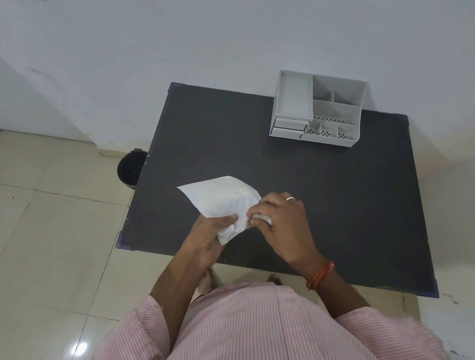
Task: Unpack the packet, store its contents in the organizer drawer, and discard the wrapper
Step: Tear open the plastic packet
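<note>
White packet (220,198) held above the near-left part of the black table (330,201). Long axis runs diagonally: one pointed corner aims up-left, away from the person; the crumpled near end sits between both hands.

Left hand (209,238) closed around the packet's lower crumpled end, fingers curled over it. Right hand (281,221) pinches the packet's right edge with thumb and fingertips; ring on one finger, orange thread band (321,276) at the wrist.

Grey organizer (318,108) at the far right of the table, against the wall. Open compartments on top show nothing inside; some have perforated floors. Two small drawers (288,125) at its lower left, appear shut.

Dark bin (131,167) on the floor, just beside the table's left edge; contents unclear.

White wall, beige glossy tiles. Pink striped shirt (255,333) in foreground.
</note>
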